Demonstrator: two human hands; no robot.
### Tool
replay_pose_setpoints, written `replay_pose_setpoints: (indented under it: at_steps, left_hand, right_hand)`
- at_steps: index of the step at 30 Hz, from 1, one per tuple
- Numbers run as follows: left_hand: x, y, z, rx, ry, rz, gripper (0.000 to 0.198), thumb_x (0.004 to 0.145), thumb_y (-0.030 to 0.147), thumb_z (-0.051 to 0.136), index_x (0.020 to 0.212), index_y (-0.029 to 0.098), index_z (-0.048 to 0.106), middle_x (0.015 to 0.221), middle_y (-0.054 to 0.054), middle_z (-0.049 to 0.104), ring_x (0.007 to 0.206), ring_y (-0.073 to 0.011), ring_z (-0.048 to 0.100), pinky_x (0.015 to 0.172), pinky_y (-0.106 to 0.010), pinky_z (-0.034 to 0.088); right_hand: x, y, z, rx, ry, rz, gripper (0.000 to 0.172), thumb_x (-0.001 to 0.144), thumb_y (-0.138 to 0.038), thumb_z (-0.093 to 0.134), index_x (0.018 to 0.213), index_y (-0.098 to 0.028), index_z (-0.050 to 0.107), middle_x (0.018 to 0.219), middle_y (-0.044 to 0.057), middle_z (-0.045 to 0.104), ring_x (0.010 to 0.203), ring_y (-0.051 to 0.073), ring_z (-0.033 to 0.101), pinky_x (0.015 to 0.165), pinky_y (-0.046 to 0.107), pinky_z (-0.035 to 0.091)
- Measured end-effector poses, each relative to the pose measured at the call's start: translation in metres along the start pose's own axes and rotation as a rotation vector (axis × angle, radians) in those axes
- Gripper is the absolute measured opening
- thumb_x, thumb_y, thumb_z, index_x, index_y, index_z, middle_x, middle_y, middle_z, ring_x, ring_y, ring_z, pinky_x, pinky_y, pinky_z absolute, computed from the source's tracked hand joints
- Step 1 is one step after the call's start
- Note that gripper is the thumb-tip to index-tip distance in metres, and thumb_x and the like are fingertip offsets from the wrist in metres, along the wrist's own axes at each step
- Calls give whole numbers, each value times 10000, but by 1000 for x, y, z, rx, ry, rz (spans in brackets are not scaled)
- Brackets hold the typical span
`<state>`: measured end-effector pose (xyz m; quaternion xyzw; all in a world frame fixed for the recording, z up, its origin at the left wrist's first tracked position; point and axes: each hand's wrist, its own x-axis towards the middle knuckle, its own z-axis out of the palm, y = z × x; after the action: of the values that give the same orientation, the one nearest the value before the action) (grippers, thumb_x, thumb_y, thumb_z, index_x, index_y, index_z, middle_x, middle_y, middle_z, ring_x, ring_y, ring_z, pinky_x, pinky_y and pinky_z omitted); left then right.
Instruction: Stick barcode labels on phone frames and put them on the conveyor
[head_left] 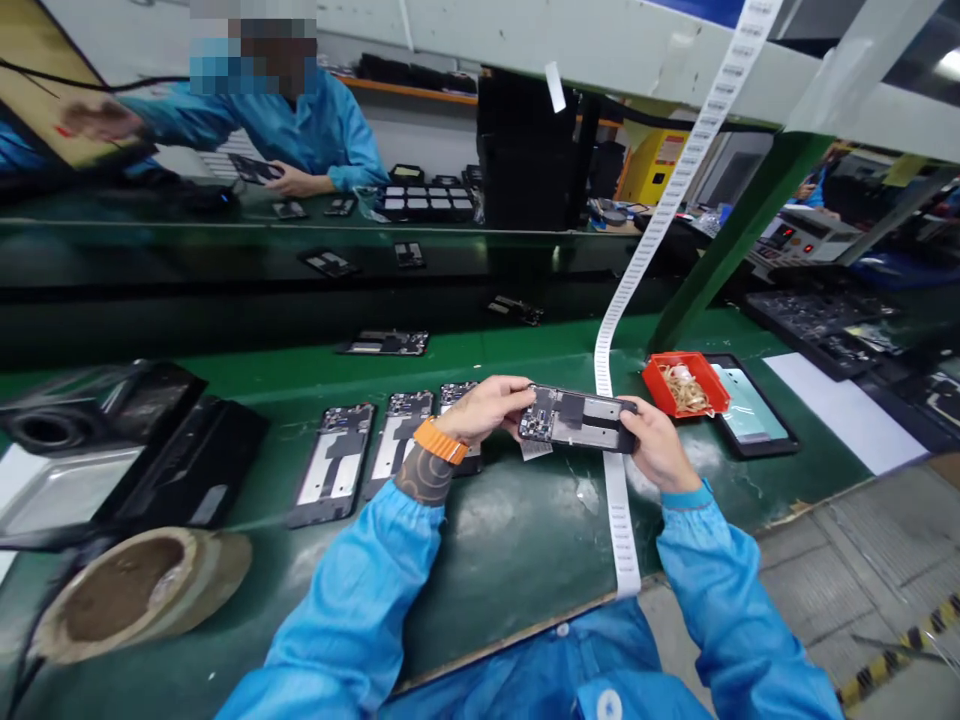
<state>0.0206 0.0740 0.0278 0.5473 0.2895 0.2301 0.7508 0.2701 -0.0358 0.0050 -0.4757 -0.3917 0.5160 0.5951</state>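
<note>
Left hand, orange watch band at the wrist: thumb and fingers closed on one end of an opened phone chassis.
Right hand: pinching the opposite end. The chassis is level above the green bench, circuit side towards the wearer; the end grip seems chosen to leave the middle uncovered.
Printed paper tag: below the left hand; whether attached, cannot tell.
Barcode label strip: descends from above, passes behind the held chassis, runs to the bench edge, presumably for easy reach.
Phone chassis, three: side by side left of the hands, inner faces up, likely for easy sorting.
Red bin: open-topped, beyond the right hand, containing tangled tan bands, apparently rubber.
Tablet: just beside the bin, pale screen up.
Tan hollow cylinder: tilted, near left; brown inside, contents unclear.
Black tray: far side, pale rectangular pieces in rows.
Co-worker: across the bench, one hand holding a dark flat part.
</note>
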Motion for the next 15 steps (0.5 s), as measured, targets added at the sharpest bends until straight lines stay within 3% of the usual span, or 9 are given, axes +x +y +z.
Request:
replay_pose_setpoints:
  at_steps: [2, 4, 6, 8, 10, 12, 15]
  left_hand:
    - [-4, 1, -7, 71, -63, 1, 369, 730, 437, 786, 851, 114, 654, 648, -44, 656, 501, -122, 601, 443, -212, 510]
    - [-6, 0, -13, 95, -54, -11, 319, 739, 380, 789, 847, 114, 649, 625, -36, 652, 461, -103, 574, 418, -189, 481]
    - [-5, -2, -19, 45, 87, -46, 254, 751, 304, 785, 833, 107, 648, 601, -29, 633, 436, -97, 554, 400, -184, 460]
    - [6, -3, -27, -19, 317, -70, 173, 795, 236, 742, 804, 98, 637, 613, -30, 619, 451, -93, 556, 419, -188, 470]
    - [31, 0, -43, -21, 521, -52, 124, 882, 199, 643, 820, 94, 623, 724, -54, 644, 546, -91, 600, 510, -196, 518]
    - [69, 10, -67, 34, 677, -15, 135, 953, 207, 549, 961, 96, 625, 911, -76, 664, 720, -106, 648, 660, -237, 563]
    - [136, 39, -113, 170, 843, -14, 328, 949, 335, 582, 1212, 138, 587, 1157, -97, 624, 956, -190, 642, 803, -376, 565]
  right_hand:
    - [16, -4, 0, -49, -60, 24, 329, 733, -416, 775, 985, -228, 674, 905, 25, 737, 859, 217, 694, 819, 359, 556]
    - [33, -4, -2, -110, -92, 35, 363, 736, -432, 757, 1021, -226, 666, 865, 17, 725, 790, 195, 683, 745, 327, 552]
    - [47, -1, -6, -209, -55, 14, 405, 752, -466, 723, 1062, -216, 647, 794, 9, 702, 681, 167, 649, 638, 290, 522]
    - [56, 8, -12, -351, 2, -25, 418, 777, -505, 677, 1051, -193, 632, 701, 1, 666, 569, 146, 588, 542, 268, 463]
    - [62, 21, -17, -516, -6, -52, 395, 805, -527, 630, 980, -173, 635, 630, 1, 632, 516, 145, 549, 504, 269, 423]
    - [65, 35, -21, -686, -46, -89, 372, 826, -522, 594, 940, -172, 656, 627, 15, 638, 541, 164, 573, 538, 287, 441]
    - [67, 51, -20, -850, -43, -185, 353, 863, -512, 533, 915, -191, 671, 646, 26, 657, 582, 187, 614, 583, 299, 466]
